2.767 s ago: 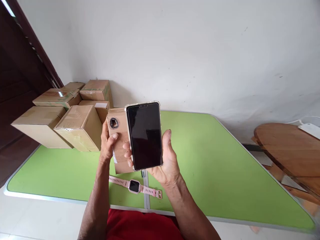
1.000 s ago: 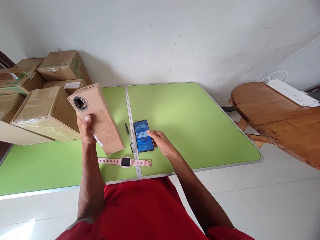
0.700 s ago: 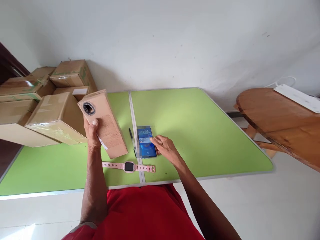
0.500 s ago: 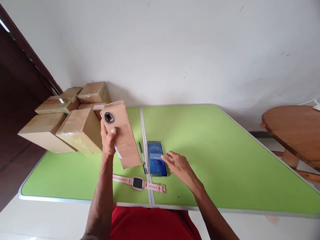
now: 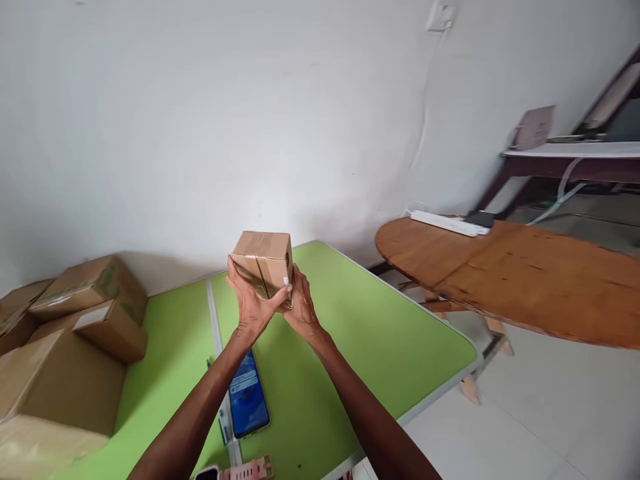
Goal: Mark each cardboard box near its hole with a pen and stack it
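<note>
Both my hands hold a small brown cardboard box up above the green table. My left hand grips its near left side and my right hand grips its near right side, fingers closed on it. Under my forearms a phone with a lit blue screen lies flat on the table beside a black pen. A pink smartwatch lies at the table's near edge, partly cut off by the frame.
Several taped cardboard boxes are stacked on the table's left end against the white wall. A round wooden table with a white power strip stands to the right. White tiled floor lies between the tables.
My right hand left the phone on the table and joined my left hand on the small box, which is now raised in front of me. My view swung to the right.
</note>
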Available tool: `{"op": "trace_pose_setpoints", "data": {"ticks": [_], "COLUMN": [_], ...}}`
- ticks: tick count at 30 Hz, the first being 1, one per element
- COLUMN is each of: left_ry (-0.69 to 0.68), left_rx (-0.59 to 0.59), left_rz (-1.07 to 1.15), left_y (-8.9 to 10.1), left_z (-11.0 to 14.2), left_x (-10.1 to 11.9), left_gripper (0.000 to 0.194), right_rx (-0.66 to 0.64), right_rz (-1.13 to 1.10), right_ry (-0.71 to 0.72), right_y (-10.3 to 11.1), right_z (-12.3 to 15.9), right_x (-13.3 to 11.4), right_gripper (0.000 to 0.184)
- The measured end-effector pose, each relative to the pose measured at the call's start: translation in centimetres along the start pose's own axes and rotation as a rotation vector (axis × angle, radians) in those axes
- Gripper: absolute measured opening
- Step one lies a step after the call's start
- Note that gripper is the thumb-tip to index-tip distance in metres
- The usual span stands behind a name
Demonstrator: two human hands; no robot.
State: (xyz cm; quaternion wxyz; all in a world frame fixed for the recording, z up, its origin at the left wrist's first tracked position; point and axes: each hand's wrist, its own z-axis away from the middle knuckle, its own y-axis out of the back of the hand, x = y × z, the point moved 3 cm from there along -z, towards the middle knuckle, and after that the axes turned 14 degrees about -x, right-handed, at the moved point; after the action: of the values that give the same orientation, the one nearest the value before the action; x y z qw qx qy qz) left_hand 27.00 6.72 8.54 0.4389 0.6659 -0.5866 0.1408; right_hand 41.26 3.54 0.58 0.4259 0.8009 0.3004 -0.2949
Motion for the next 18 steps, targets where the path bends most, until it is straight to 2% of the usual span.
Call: {"op": "trace_pose_setpoints", "data": {"ticks": [3,6,9,12,15,18], "left_ry": [0.043,0.181,0.284,0.365,0.422,0.451], "left_rx": [-0.271,-0.500,-0.683,-0.869,-0.952,-0.946], "left_rz": [0.199,0.269,0.263,0.252,0.235,0.210], "left_y": [-3.2,-5.1,-5.8,-6.6,-8.7,-12.3], "left_z": [-0.3,-1.9,-4.6,-6.9,-8.6,-10.1], "left_x": [-2.3,-4.8,-6.9,-8.2,-8.8,-8.5], "left_gripper": [0.140,0.125,0.120,0.097,0.079,0.083], "right_rx": [-0.051,-0.073,-0.083,-0.076,-0.032,0.027], "right_rz": [-0.036,-0.035,-0.044,-0.058,-0.057,-0.038], "right_ry": [-0.054,-0.095,-0.108,-0.119,-0.170,-0.233], "right_y": [3.9,6.6,7.2,6.8,7.2,9.1], "right_z": [-0.8,-0.9,-0.9,-0.7,-1.0,-2.6], "right_x": [5.2,8.0,9.0,9.7,11.1,13.4], "right_gripper": [0.084,0.067,0.068,0.075,0.065,0.054]}}
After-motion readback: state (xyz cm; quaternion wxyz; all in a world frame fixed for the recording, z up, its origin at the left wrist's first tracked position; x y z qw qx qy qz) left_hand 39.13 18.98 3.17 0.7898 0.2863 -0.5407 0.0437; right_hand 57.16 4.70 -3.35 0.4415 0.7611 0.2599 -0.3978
